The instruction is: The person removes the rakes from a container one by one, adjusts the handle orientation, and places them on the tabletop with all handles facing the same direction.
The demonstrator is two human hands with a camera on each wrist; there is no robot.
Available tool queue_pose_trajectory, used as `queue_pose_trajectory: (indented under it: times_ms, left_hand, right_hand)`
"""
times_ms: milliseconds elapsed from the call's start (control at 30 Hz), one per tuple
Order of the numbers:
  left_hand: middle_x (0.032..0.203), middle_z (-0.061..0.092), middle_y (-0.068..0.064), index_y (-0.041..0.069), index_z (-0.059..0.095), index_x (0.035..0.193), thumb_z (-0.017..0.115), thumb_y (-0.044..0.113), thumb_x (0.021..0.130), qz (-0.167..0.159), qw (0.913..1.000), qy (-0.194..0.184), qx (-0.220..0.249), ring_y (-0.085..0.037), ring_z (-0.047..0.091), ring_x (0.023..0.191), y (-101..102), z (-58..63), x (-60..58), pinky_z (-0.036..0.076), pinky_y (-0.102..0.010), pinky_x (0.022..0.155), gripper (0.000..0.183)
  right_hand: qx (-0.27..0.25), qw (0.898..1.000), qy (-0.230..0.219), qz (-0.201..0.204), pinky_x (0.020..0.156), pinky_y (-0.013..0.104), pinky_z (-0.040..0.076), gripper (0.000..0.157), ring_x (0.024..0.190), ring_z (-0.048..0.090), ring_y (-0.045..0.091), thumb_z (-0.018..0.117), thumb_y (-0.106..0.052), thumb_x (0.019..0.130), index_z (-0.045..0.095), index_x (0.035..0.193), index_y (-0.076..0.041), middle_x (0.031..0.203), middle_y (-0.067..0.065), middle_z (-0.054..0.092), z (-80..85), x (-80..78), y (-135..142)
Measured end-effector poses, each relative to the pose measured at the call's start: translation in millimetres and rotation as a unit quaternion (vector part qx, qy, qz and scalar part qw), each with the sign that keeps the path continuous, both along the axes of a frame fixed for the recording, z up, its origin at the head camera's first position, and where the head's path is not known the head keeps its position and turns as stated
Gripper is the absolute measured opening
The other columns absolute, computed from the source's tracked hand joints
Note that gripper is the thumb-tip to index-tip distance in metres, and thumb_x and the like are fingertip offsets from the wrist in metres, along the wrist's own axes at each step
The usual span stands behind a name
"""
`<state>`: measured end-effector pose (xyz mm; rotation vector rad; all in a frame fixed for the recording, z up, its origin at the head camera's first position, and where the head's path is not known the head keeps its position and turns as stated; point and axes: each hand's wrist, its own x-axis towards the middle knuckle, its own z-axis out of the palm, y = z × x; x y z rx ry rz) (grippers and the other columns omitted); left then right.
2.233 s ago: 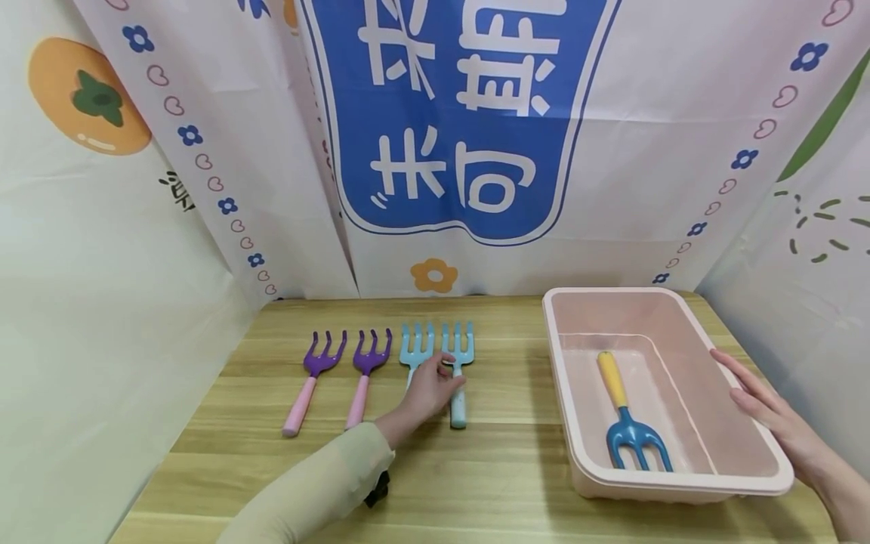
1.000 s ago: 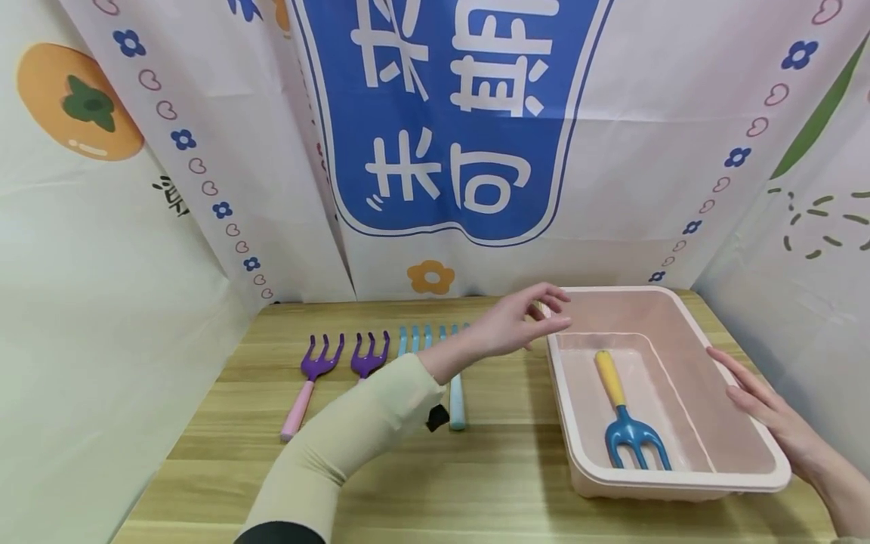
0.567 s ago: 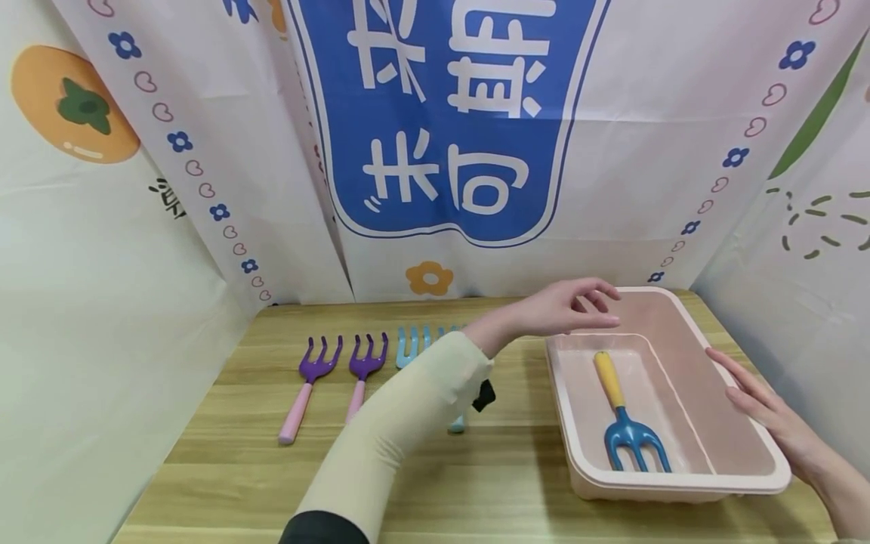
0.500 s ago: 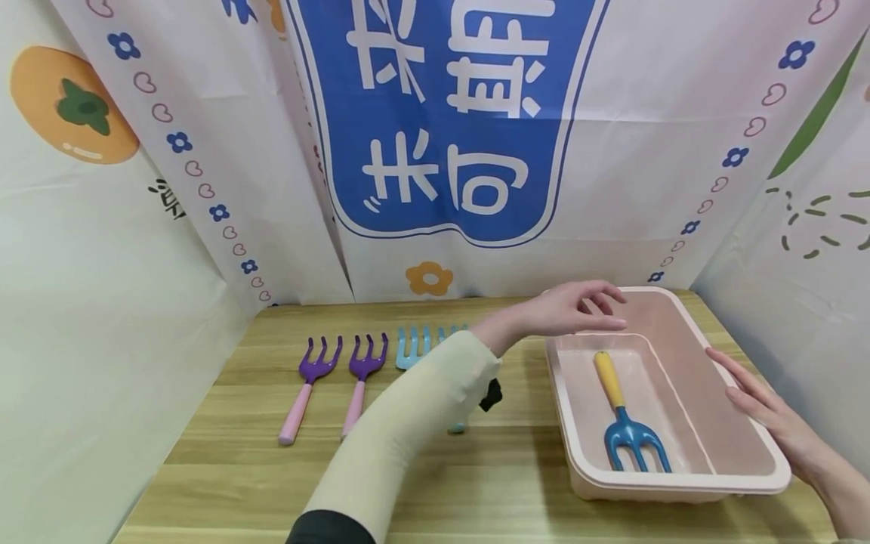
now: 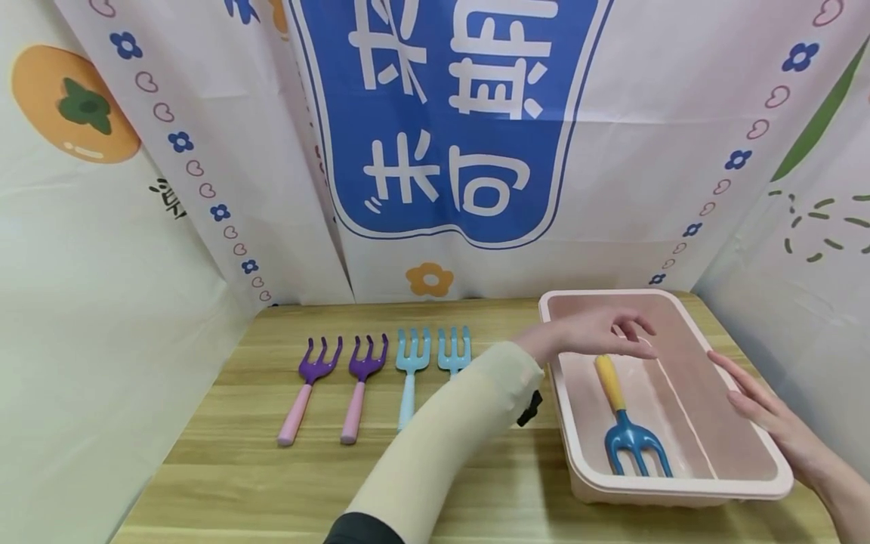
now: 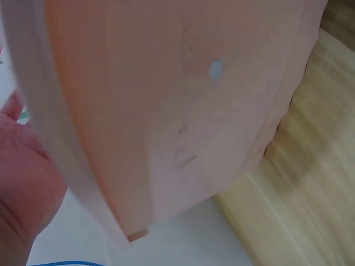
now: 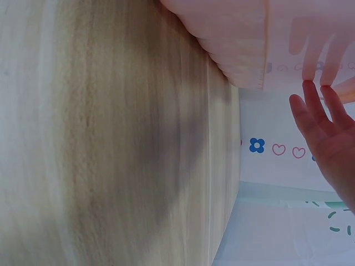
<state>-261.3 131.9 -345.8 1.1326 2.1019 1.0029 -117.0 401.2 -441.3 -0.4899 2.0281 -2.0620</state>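
My left hand hangs over the far left part of a pink plastic basin, its fingers loosely bent with nothing between them. Below it, inside the basin, lies a hand fork with blue tines and a yellow handle. My right hand rests against the basin's right rim with fingers extended; in the right wrist view its fingertips touch the outer wall. On the table to the left are two light-blue hand rakes, the right one partly hidden by my left sleeve, and two purple hand rakes with pink handles.
The wooden table meets a printed cloth backdrop at its far edge, with more cloth on both sides. A black piece shows under my left wrist.
My left hand has left the right light-blue rake and travelled right, over the basin's left rim and inward. That rake stays on the table. My right hand holds its place at the basin.
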Motion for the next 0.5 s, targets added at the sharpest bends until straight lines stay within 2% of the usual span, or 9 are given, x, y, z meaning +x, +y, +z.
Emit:
queue_pose_trajectory:
  times_ms: [167, 300, 500]
  left_hand:
    - [0.103, 0.058, 0.008, 0.021, 0.061, 0.122, 0.071, 0.029, 0.087, 0.002, 0.9995, -0.025, -0.017, -0.005, 0.054, 0.096, 7.6, -8.8, -3.0, 0.045, -0.019, 0.079, 0.037]
    - [0.109, 0.057, 0.007, 0.019, 0.06, 0.122, 0.072, 0.028, 0.086, -0.015, 0.9975, -0.031, -0.062, -0.004, 0.051, 0.099, 13.3, -19.2, -4.6, 0.043, -0.02, 0.082, 0.039]
    - [0.127, 0.051, 0.011, 0.025, 0.057, 0.124, 0.074, 0.037, 0.084, -0.043, 0.9871, 0.009, -0.154, 0.001, 0.044, 0.11, 25.2, -35.0, -2.4, 0.041, -0.018, 0.084, 0.045]
  right_hand:
    - [0.01, 1.0, -0.002, -0.008, 0.078, 0.035, 0.055, 0.056, 0.112, 0.052, 0.0, 0.022, -0.009, 0.107, 0.012, 0.156, -0.031, 0.137, -0.017, 0.029, -0.9, 0.7, 0.2]
    - [0.014, 1.0, 0.003, -0.008, 0.078, 0.035, 0.055, 0.056, 0.112, 0.052, 0.001, 0.022, -0.008, 0.106, 0.012, 0.157, -0.031, 0.137, -0.017, 0.029, -0.3, 0.6, -0.4]
    - [0.007, 1.0, 0.012, -0.002, 0.077, 0.038, 0.056, 0.057, 0.112, 0.054, 0.004, 0.022, -0.007, 0.106, 0.012, 0.157, -0.029, 0.138, -0.018, 0.033, 2.0, 0.7, -0.6]
